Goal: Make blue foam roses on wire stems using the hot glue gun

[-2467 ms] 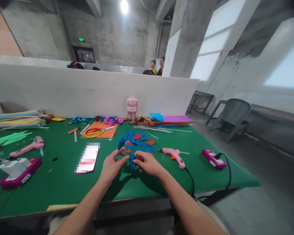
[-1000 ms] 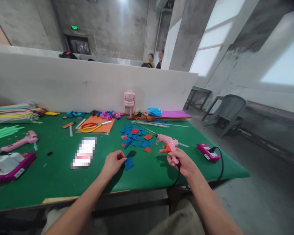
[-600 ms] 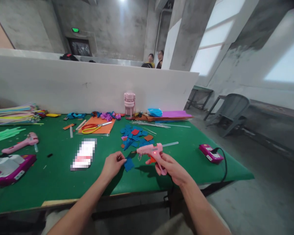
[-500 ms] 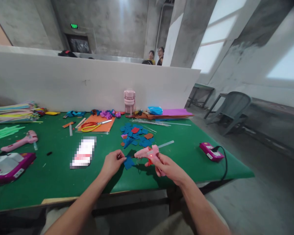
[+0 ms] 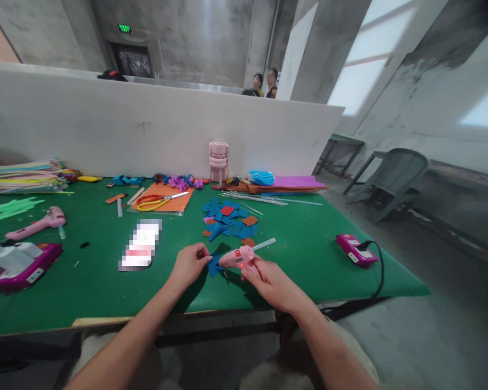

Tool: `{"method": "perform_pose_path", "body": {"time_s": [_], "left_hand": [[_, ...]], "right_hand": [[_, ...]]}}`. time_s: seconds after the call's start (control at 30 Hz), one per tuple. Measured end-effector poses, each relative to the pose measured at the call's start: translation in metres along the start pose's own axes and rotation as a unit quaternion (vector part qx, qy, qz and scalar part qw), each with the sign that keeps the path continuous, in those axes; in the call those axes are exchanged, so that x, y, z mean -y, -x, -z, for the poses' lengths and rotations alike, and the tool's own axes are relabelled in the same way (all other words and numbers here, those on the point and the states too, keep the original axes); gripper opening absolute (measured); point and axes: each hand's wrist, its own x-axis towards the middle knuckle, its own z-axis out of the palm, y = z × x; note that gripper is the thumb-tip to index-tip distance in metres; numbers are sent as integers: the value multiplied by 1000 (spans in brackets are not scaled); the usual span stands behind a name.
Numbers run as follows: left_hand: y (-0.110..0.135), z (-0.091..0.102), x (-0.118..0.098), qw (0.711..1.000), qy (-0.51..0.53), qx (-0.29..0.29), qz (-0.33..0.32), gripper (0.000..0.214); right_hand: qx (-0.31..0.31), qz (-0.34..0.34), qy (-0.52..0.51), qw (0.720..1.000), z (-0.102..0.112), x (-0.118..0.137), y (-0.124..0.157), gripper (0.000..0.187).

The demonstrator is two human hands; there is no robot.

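Blue fabric piece [image 5: 214, 267], one: lies at the near middle of the green tabletop [image 5: 117, 300], between the two hands, just apart from the main scatter. Deep blue, matte, angular in outline, partly covered at the right by the gun's nose. Flat or slightly lifted: cannot tell. Glue on its surface: too small to tell.

Latest change: pink glue gun [image 5: 238, 259], a second ago well to the right, now with nose brought over the piece and tipped more than half a second ago. Meaning, as judged: a passage from bringing the tool across to working at the piece itself. Nozzle touching or just above: cannot tell. Small red light on the body; translucent glue stick [image 5: 265, 244] jutting from the rear.

Left hand [image 5: 191, 262]: thumb and fingertips together, clamped on the piece's left edge, in much the same place as half a second ago. Right hand [image 5: 276, 284]: wrapped round the gun's handle, firmly closed on it; trigger hidden.

Behind the piece: scatter of cut pieces [image 5: 223, 219], mostly blue, with some brown, one red. Further left: phone [image 5: 142, 246], screen blurred; scissors [image 5: 166, 200] on an orange sheet [image 5: 181, 204]. To the right: magenta power strip [image 5: 355, 252]. At the back: pink bottle [image 5: 218, 162], upright before a white partition [image 5: 166, 130].
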Motion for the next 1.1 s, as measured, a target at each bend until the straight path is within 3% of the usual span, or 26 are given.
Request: {"method": "perform_pose_path", "body": {"time_s": [1.1], "left_hand": [[1, 1, -3, 1000, 1, 5, 1, 12]], "right_hand": [[21, -12, 24, 999, -1, 2, -1, 29]]}}
